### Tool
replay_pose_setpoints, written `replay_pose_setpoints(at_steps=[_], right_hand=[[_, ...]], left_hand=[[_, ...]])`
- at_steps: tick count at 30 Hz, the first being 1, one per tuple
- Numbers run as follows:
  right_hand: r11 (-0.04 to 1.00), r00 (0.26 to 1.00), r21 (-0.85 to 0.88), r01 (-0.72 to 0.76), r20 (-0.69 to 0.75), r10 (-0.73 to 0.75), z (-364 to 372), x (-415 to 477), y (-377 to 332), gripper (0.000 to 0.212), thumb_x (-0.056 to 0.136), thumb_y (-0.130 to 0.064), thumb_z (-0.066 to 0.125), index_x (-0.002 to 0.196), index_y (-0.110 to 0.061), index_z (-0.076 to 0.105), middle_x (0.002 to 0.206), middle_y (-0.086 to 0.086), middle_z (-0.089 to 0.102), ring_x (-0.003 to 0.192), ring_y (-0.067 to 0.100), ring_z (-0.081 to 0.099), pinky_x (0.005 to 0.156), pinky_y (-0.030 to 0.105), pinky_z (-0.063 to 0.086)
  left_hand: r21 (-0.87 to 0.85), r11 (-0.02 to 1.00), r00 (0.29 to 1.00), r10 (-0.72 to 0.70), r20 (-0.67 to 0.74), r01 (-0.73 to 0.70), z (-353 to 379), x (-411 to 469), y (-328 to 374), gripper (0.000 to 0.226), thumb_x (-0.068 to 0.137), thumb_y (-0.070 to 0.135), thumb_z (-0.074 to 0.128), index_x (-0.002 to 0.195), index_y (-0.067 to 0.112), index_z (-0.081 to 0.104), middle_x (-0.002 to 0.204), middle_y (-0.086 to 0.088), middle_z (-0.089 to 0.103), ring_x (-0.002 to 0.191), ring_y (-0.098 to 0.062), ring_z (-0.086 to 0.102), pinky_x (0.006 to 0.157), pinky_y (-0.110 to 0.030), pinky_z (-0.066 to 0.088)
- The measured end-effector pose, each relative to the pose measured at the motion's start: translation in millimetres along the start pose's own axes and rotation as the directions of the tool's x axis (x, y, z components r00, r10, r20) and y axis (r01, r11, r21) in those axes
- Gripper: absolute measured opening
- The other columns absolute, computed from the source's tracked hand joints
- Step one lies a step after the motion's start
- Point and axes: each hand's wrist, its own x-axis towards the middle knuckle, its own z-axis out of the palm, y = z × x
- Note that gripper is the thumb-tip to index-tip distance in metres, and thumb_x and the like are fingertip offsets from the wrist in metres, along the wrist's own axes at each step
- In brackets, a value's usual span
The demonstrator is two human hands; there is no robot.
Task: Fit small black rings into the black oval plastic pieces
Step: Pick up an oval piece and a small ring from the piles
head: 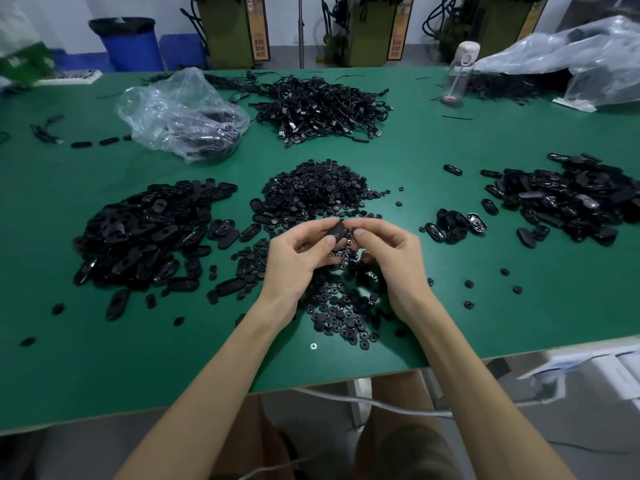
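My left hand and my right hand meet above the middle of the green table. Between their fingertips they pinch one black oval plastic piece. A small ring seems to sit under my right thumb, but I cannot make it out. Small black rings lie scattered below and between my hands, with a bigger heap of rings just beyond. A large pile of oval pieces lies to the left. Another oval pile lies to the right, with a small cluster near it.
A tangled heap of black cables lies at the back centre. A clear plastic bag holding black parts sits at the back left. A clear bottle and more plastic bags are at the back right. The table's front edge runs just below my forearms.
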Motion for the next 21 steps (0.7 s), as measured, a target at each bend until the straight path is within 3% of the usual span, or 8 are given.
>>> replay_pose_setpoints(at_steps=[3,6,11,16,21], right_hand=[[1.0,1.0,0.022,0.012,0.026,-0.013,-0.6,-0.8,1.4,0.019,0.097,-0.006,0.067,0.104,-0.019,0.08,0.092,0.001,0.077,0.081,0.01,0.066,0.069,0.021,0.051],[0.998,0.999,0.062,0.002,0.034,-0.005,1.3,-0.9,1.7,0.018,0.094,-0.005,0.073,0.11,-0.014,0.076,0.089,0.001,0.076,0.083,0.013,0.071,0.07,0.022,0.053],[0.998,0.999,0.07,-0.003,0.047,-0.001,3.7,-1.0,2.3,0.016,0.089,-0.003,0.077,0.103,-0.011,0.076,0.091,0.005,0.078,0.085,0.012,0.073,0.07,0.02,0.054],[0.998,0.998,0.066,0.003,0.067,-0.008,3.9,-1.8,2.2,0.015,0.089,-0.005,0.078,0.1,-0.016,0.078,0.091,0.006,0.078,0.085,0.014,0.071,0.071,0.02,0.054],[0.995,0.999,0.095,-0.038,0.034,0.035,4.4,-0.9,2.1,0.021,0.088,-0.005,0.08,0.106,-0.01,0.071,0.091,0.004,0.078,0.085,0.015,0.075,0.069,0.023,0.056]], left_hand=[[0.102,0.994,0.999,0.05,-0.022,-0.047,0.4,0.8,0.2,0.034,0.096,0.002,0.069,0.122,0.022,0.076,0.101,0.01,0.078,0.088,-0.003,0.07,0.072,-0.02,0.056],[0.156,0.985,0.995,0.077,-0.059,-0.067,-0.7,2.3,-2.0,0.038,0.097,0.004,0.068,0.123,0.03,0.076,0.087,0.016,0.072,0.078,0.0,0.06,0.07,-0.019,0.052],[0.141,0.987,0.995,0.084,-0.061,-0.075,-0.9,2.1,-2.7,0.035,0.097,0.0,0.066,0.121,0.024,0.075,0.082,0.012,0.072,0.074,-0.006,0.063,0.069,-0.023,0.055],[0.023,0.998,0.994,0.055,-0.094,-0.053,-0.2,2.5,-3.4,0.022,0.094,0.0,0.072,0.114,0.008,0.069,0.098,-0.002,0.074,0.084,-0.014,0.075,0.069,-0.027,0.06],[-0.028,0.999,0.992,0.041,-0.117,-0.045,-1.1,2.7,-5.2,0.016,0.093,0.001,0.074,0.106,0.005,0.068,0.089,0.001,0.077,0.085,-0.019,0.075,0.07,-0.03,0.061]])
